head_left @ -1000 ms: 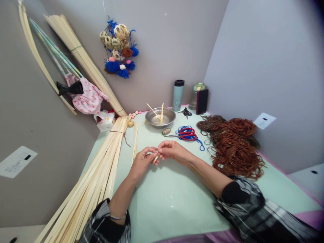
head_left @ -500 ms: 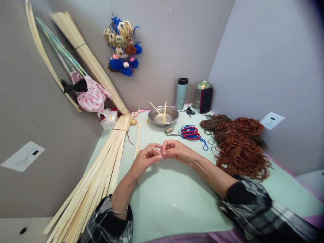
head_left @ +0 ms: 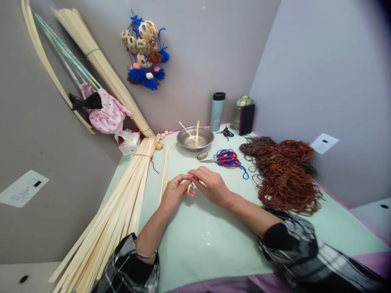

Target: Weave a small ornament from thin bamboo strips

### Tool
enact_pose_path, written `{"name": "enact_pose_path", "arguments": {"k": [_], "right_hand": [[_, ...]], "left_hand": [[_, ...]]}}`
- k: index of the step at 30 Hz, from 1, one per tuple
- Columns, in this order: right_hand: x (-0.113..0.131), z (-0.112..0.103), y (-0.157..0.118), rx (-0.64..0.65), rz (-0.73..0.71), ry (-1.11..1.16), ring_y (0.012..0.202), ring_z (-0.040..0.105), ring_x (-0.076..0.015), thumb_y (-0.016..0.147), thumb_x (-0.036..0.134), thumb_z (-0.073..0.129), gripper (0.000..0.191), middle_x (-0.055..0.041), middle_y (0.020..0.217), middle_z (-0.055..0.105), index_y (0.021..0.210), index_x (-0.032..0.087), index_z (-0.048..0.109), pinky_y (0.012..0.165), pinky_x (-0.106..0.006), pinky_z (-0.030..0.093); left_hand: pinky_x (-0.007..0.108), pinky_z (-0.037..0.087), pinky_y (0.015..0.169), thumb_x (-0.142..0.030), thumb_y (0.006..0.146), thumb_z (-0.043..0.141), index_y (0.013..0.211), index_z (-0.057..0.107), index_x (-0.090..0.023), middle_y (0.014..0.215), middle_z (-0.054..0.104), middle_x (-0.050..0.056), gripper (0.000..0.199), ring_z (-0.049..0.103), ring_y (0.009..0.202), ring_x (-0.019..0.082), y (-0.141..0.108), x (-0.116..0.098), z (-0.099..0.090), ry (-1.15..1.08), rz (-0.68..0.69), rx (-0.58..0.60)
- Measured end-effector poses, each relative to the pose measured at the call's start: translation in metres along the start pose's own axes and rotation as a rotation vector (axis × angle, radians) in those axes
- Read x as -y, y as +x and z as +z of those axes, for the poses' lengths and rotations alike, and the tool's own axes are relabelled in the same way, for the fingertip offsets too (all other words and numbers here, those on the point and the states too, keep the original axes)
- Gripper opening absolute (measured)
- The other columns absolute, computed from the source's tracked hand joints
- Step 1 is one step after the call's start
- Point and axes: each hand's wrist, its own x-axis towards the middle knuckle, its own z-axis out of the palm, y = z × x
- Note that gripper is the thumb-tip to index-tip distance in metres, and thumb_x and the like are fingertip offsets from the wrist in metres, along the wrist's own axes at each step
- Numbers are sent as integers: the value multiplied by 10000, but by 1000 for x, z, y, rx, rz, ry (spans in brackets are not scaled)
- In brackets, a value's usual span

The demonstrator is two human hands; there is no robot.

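Observation:
Over the table's middle, the fingertips of my two hands meet. My left hand (head_left: 174, 194) is closed in a pinch on a pale bamboo strip (head_left: 190, 188), which shows as a small curled loop below the fingertips. My right hand (head_left: 213, 186) arches in from the other side, its thumb and fingers pinching the same strip. A thin pale piece shows past the edge of my right forearm and looks like part of this strip. My fingers cover most of the strip near the loop. Just beyond my hands lie red-handled scissors (head_left: 228, 159) on blue cord (head_left: 245, 173).
A steel bowl (head_left: 182, 143) holding two strips stands behind, beside a thread spool (head_left: 202, 156). Long bamboo strips (head_left: 122, 203) lie along the left. Brown yarn (head_left: 287, 179) is heaped at right. A tumbler (head_left: 218, 112), a phone (head_left: 247, 119) and black scissors (head_left: 227, 133) stand or lie at back.
A curled loop of strip now shows under my left fingers. My right hand has turned over, its back more upward, and both hands have shifted slightly left. The view has moved a little.

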Motion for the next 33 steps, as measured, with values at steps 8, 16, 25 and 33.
{"name": "enact_pose_path", "arguments": {"k": [8, 16, 25, 33], "right_hand": [[-3, -1, -1, 28, 55, 71, 886, 628, -186, 1015, 185, 448, 230, -88, 942, 673, 1074, 208, 669, 778, -299, 500], [-2, -1, -1, 23, 31, 79, 873, 629, -184, 1022, 217, 460, 218, -88, 928, 670, 1068, 202, 673, 767, -292, 504], [-4, -3, 1, 162, 160, 46, 780, 550, -165, 1029, 233, 434, 225, -55, 862, 606, 928, 200, 631, 699, -278, 414], [3, -8, 11, 231, 620, 815, 669, 504, -133, 910, 341, 620, 189, -1, 745, 568, 802, 187, 627, 667, -274, 407]], "left_hand": [[241, 515, 612, -460, 774, 751, 915, 636, -164, 727, 669, 2, 348, 653, 626, 134, -2, -3, 1, -77, 26, -58], [215, 489, 581, -446, 786, 748, 870, 618, -161, 669, 656, -1, 325, 636, 603, 121, -3, -2, 1, -57, 7, -25], [194, 498, 572, -277, 766, 702, 799, 556, -159, 998, 687, 36, 191, 628, 640, 75, -4, -13, -3, -312, 25, -155], [165, 436, 504, -219, 723, 685, 751, 528, -165, 758, 590, -38, 168, 549, 547, 42, -2, -16, -3, -468, -19, -180]]}}
